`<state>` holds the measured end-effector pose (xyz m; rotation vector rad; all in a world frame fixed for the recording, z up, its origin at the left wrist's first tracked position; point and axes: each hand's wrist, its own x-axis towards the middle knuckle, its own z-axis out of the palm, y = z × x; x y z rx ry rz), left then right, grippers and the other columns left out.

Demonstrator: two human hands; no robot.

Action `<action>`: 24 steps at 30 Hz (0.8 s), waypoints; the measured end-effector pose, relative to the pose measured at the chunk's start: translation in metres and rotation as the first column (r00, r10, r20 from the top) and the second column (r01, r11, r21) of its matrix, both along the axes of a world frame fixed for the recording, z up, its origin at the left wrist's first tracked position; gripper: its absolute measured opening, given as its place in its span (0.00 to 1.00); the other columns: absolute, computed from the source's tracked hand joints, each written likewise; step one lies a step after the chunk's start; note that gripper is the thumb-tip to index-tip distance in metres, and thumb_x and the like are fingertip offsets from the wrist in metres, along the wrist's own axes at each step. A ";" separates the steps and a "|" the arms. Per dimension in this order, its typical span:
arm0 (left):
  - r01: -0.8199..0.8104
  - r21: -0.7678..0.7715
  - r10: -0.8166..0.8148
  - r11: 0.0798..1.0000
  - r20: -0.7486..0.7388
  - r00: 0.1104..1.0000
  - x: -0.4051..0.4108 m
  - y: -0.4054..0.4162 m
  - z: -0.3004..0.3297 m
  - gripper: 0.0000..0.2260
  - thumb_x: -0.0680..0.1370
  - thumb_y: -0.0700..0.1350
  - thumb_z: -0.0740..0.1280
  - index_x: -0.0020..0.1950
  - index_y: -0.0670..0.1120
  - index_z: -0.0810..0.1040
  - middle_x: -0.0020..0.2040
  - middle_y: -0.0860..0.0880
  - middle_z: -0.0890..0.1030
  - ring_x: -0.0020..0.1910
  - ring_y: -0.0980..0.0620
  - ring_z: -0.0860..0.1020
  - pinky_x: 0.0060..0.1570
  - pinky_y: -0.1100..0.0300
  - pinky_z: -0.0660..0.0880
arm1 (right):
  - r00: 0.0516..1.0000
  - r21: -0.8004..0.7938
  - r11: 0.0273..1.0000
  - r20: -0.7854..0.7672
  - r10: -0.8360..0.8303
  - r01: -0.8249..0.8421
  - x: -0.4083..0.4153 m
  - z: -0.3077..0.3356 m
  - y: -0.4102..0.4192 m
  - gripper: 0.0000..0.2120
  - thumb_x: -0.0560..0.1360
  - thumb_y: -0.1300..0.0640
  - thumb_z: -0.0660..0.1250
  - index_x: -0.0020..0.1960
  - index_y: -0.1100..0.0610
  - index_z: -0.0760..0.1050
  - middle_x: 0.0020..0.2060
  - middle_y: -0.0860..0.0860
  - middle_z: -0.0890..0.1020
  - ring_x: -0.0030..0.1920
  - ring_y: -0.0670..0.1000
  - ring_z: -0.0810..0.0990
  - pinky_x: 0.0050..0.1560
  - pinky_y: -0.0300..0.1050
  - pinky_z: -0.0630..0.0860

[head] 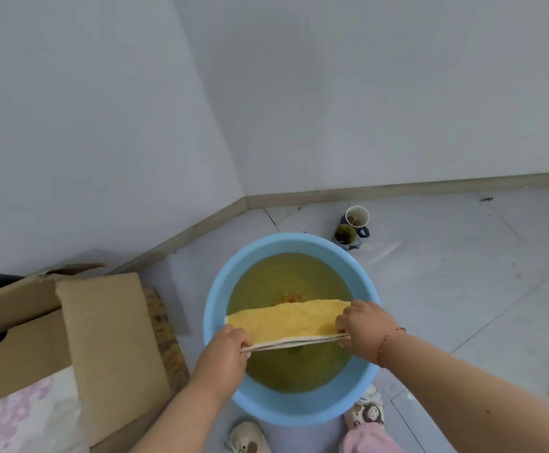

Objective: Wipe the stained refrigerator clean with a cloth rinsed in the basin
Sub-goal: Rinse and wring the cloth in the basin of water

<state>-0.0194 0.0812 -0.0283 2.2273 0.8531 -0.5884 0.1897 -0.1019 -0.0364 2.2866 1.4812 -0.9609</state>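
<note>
Yellow cloth (pixel 286 318) stretched over a blue basin (pixel 216 308) of murky yellow-green water

The left hand (pixel 229 346) pinches the cloth's left end and the right hand (pixel 363 325) grips its right end, holding it folded and taut above the water. Behind the basin on the floor, a white cup (pixel 357 215) holds small brownish bits and a darker cup (pixel 345 235) holds something green; an open cardboard box (pixel 103 338) sits left

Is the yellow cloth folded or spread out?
Folded: the yellow cloth shows layered edges, held taut between left hand and right hand.
</note>
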 end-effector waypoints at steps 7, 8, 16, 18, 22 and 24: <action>0.173 -0.082 -0.191 0.981 -0.310 0.932 0.012 -0.009 -0.092 0.27 0.82 0.55 0.55 0.79 0.56 0.49 0.80 0.48 0.43 0.78 0.43 0.44 0.76 0.51 0.50 | 0.997 -0.156 0.985 0.030 -0.076 0.080 -0.008 -0.099 0.018 0.25 0.80 0.49 0.56 0.75 0.42 0.56 0.75 0.53 0.58 0.75 0.57 0.54 0.73 0.60 0.54; 0.200 -0.085 -0.217 0.976 -0.338 0.916 0.017 -0.013 -0.100 0.28 0.82 0.57 0.54 0.79 0.58 0.46 0.79 0.48 0.39 0.78 0.42 0.40 0.76 0.49 0.47 | 0.999 -0.206 0.978 0.033 -0.027 0.034 -0.010 -0.109 0.020 0.28 0.80 0.48 0.56 0.77 0.40 0.49 0.77 0.52 0.51 0.77 0.58 0.48 0.73 0.66 0.48; -0.174 -0.177 0.088 0.969 -0.410 0.908 0.040 -0.015 -0.169 0.31 0.78 0.66 0.49 0.78 0.60 0.45 0.80 0.51 0.44 0.78 0.41 0.43 0.75 0.43 0.45 | 0.845 -0.365 0.811 -0.107 -0.524 0.457 -0.020 -0.172 0.041 0.38 0.76 0.63 0.62 0.75 0.38 0.47 0.75 0.55 0.52 0.73 0.62 0.55 0.68 0.60 0.66; -0.514 -0.324 0.407 0.795 -0.345 0.846 0.051 -0.011 -0.167 0.31 0.76 0.68 0.51 0.77 0.58 0.58 0.76 0.52 0.60 0.76 0.45 0.56 0.74 0.47 0.53 | 0.544 -0.349 0.611 -0.279 -0.791 0.710 -0.028 -0.174 0.051 0.29 0.77 0.62 0.62 0.74 0.47 0.59 0.73 0.54 0.63 0.69 0.59 0.67 0.66 0.52 0.70; -0.832 -0.550 0.661 0.074 -0.597 0.454 0.061 -0.004 -0.146 0.28 0.74 0.71 0.58 0.62 0.54 0.79 0.58 0.48 0.83 0.60 0.44 0.76 0.61 0.45 0.67 | 0.278 -0.160 0.428 -0.556 -0.784 0.889 -0.055 -0.141 0.075 0.17 0.75 0.66 0.61 0.38 0.45 0.75 0.41 0.46 0.79 0.38 0.47 0.76 0.45 0.45 0.76; -0.752 -0.646 0.669 -0.130 -0.617 0.414 0.063 0.001 -0.139 0.29 0.74 0.68 0.59 0.63 0.49 0.79 0.55 0.43 0.83 0.56 0.44 0.80 0.61 0.46 0.72 | 0.292 -0.023 0.424 -0.690 -0.662 0.906 -0.074 -0.108 0.088 0.15 0.72 0.62 0.63 0.30 0.46 0.72 0.33 0.44 0.76 0.35 0.46 0.74 0.42 0.45 0.75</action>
